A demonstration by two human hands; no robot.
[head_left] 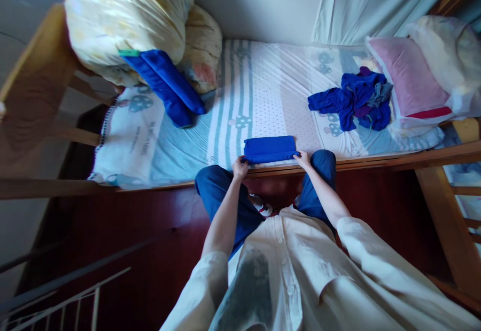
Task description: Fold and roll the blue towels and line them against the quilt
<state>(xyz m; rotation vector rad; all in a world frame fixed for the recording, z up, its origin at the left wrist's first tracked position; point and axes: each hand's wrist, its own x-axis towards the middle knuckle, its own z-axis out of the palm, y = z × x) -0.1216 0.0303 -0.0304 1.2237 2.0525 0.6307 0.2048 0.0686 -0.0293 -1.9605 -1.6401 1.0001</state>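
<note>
A blue cloth (269, 146), folded into a flat rectangle, lies at the front edge of the bed, its near edge turned up in a narrow roll. My left hand (240, 167) pinches the near left corner of the cloth. At the near right corner, my right hand (302, 159) grips the same edge between thumb and fingers. To the right on the sheet is a crumpled heap of blue and purple clothes (363, 98). Two long blue rolls of cloth (165, 88) lean on the bedding at the left.
The bed (266, 85) has a patterned sheet and a wooden rail. A bulky yellow quilt bundle (128, 15) fills its left end; a pink pillow (413, 75) lies at the right. A wooden ladder (445, 221) stands at right, a white metal rack (95, 301) at lower left.
</note>
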